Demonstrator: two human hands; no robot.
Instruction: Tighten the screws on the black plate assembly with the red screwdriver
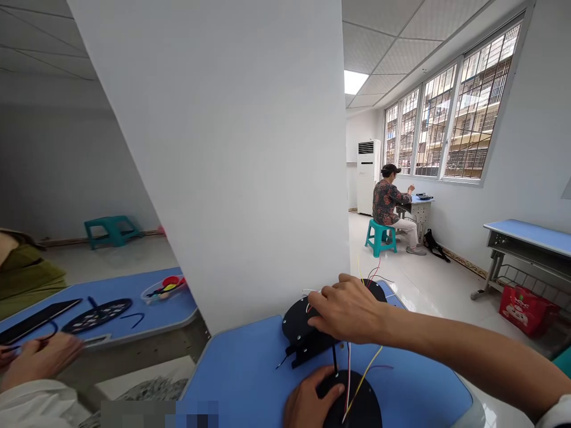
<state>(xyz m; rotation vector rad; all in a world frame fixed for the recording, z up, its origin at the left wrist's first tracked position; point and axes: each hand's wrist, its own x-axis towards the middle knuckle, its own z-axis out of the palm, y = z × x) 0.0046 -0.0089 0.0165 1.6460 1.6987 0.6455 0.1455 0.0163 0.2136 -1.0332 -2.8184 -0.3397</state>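
Observation:
My right hand [345, 309] reaches across the blue table [241, 374] and rests on a black round housing [298, 330] with a bracket; its fingers close over the top of it. Red, yellow and white wires [357, 374] run from that housing down to a black round disc [357, 404] at the near edge. My left hand [307, 404] lies on the left side of that disc and holds it flat. A second black round part [375, 288] sits just behind my right hand, with wires sticking up.
A white pillar [232, 160] stands right behind the table. At the left a co-worker's hands [40, 356] work at another blue table [134, 315] with a black perforated disc and a tray of small parts. A person sits at a far desk by the windows. A red bag lies at the right.

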